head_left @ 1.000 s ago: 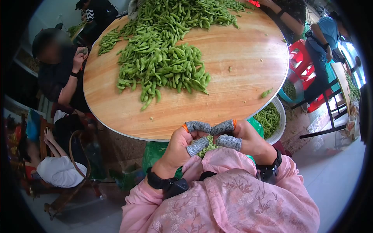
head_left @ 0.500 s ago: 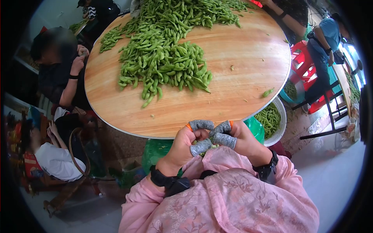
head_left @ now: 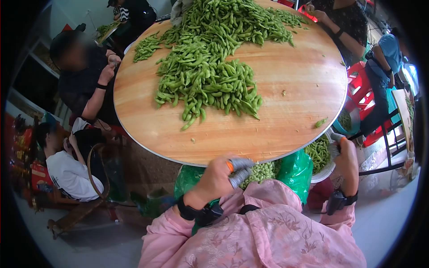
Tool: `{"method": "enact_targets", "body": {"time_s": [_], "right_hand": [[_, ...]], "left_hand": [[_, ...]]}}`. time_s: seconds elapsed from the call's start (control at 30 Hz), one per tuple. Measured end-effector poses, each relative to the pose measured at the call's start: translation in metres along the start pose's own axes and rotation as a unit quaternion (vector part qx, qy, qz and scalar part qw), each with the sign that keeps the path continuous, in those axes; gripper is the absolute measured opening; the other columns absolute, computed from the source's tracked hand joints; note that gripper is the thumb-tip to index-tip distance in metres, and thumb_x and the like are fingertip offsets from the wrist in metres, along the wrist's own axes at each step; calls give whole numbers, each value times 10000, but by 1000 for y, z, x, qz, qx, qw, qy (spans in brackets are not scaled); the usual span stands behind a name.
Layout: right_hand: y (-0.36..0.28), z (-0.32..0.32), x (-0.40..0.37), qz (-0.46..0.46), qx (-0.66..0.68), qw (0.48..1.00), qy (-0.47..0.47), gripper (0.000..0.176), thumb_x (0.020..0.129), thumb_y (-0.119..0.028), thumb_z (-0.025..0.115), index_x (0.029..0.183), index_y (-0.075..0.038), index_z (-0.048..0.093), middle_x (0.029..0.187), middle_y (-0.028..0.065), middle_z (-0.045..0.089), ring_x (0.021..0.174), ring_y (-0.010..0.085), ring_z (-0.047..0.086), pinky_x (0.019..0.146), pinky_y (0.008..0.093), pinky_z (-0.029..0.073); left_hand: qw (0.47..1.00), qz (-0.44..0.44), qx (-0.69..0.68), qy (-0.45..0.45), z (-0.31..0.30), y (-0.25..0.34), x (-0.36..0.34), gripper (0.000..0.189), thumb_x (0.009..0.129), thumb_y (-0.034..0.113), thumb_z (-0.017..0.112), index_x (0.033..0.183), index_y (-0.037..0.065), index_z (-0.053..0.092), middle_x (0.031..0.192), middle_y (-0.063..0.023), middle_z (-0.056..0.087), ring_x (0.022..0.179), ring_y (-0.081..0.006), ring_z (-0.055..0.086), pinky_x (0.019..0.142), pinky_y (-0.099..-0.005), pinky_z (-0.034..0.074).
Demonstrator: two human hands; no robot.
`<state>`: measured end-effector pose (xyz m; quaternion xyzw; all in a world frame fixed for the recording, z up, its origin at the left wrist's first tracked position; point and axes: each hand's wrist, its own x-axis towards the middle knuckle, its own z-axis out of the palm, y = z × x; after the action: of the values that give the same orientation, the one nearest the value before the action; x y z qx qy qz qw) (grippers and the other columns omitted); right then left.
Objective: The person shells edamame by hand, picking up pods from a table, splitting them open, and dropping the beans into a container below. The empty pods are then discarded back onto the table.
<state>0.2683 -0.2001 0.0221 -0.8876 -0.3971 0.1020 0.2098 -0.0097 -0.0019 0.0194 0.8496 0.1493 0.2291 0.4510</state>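
My left hand [head_left: 219, 176], with grey cots on thumb and forefinger, is curled just under the near edge of the round wooden table [head_left: 286, 129]. Its fingertips pinch together over a heap of shelled green beans [head_left: 263, 170] in a green bag [head_left: 295, 172]. My right hand [head_left: 346, 158] has reached out to the right over a white bowl [head_left: 322, 175] of green pods [head_left: 318, 154]. Its fingertips lie at the bowl's far side, and I cannot see whether they hold anything. A large pile of green bean pods [head_left: 210, 80] covers the table's middle and far side.
A single pod [head_left: 320, 122] lies near the table's right edge. A person in black [head_left: 85, 76] sits at the left. Another person in a white shirt [head_left: 67, 172] sits lower left. Others work at the top right [head_left: 344, 22]. Red stools [head_left: 362, 85] stand to the right.
My hands were together in my lap, fingertips touching. Now the right hand has swung out to the white bowl, and the left stays over the bag. The view has shifted right.
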Motion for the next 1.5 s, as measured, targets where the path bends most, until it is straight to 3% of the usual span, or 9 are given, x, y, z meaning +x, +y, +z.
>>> {"method": "enact_targets", "body": {"time_s": [0.1, 0.3, 0.57, 0.67, 0.73, 0.93, 1.13, 1.23, 1.5], "right_hand": [[14, 0, -5, -67, 34, 985, 153, 138, 740, -3, 562, 859, 65, 565, 688, 108, 598, 636, 144, 557, 572, 271, 425], [-14, -1, -2, -17, 271, 961, 50, 117, 749, 28, 560, 860, 65, 567, 716, 26, 574, 661, 82, 517, 588, 216, 426], [-63, 14, 2, -45, 344, 935, -66, 216, 761, -24, 593, 960, 57, 568, 787, 51, 610, 708, 93, 547, 641, 227, 453], [-84, 31, 5, -65, 394, 908, -130, 263, 779, -60, 583, 1009, 61, 546, 803, 56, 609, 726, 97, 549, 655, 234, 453], [-95, 48, 8, -81, 439, 881, -157, 305, 788, -81, 578, 1049, 67, 522, 813, 59, 607, 742, 100, 550, 666, 237, 452], [-131, 63, 7, -26, 670, 681, -295, 339, 829, -122, 554, 1103, 56, 461, 921, 66, 574, 835, 128, 555, 748, 258, 459], [-132, 59, 6, -114, 618, 730, -269, 181, 814, -79, 564, 954, 36, 567, 833, 43, 602, 762, 98, 559, 682, 234, 464], [-129, 57, 6, -130, 587, 756, -259, 191, 803, -65, 577, 960, 42, 563, 825, 45, 605, 764, 98, 558, 683, 230, 461], [-129, 48, 1, -64, 578, 775, -245, 256, 832, -118, 552, 1013, 60, 524, 893, 60, 589, 826, 101, 548, 741, 235, 445]], "left_hand": [[980, -13, 174, 93, -28, -24, 19, 184, 695, -5, 566, 874, 5, 610, 859, -120, 604, 782, -268, 578, 692, -315, 463], [861, 64, 505, 2, -77, -76, 61, 151, 725, 76, 502, 829, 12, 590, 968, -100, 553, 879, -257, 497, 716, -366, 400], [852, 45, 522, 5, -74, -64, 61, 76, 709, 97, 534, 720, 29, 564, 803, -89, 527, 768, -249, 494, 668, -372, 386], [881, -7, 473, 17, -60, -45, 54, 94, 708, 94, 566, 767, 23, 583, 756, -118, 565, 715, -269, 544, 633, -374, 433], [970, -92, 220, 48, -42, -24, 46, 117, 717, 83, 604, 808, 14, 578, 755, -122, 589, 662, -219, 588, 581, -312, 463], [997, -20, 41, 64, 4, 2, 23, 209, 718, 56, 623, 906, -7, 558, 762, -116, 603, 643, -181, 595, 595, -273, 473], [937, -147, -316, 7, 18, 0, 17, 176, 812, 41, 511, 981, -4, 531, 736, -9, 563, 699, -64, 516, 619, -225, 432], [934, -182, -260, -165, 1, -6, 16, 173, 829, 50, 484, 986, -8, 529, 736, 11, 540, 689, -60, 482, 617, -217, 415], [992, -96, -73, -41, 4, 6, 11, 108, 801, 107, 552, 827, 3, 569, 701, -40, 558, 632, -108, 520, 561, -246, 412]]}}
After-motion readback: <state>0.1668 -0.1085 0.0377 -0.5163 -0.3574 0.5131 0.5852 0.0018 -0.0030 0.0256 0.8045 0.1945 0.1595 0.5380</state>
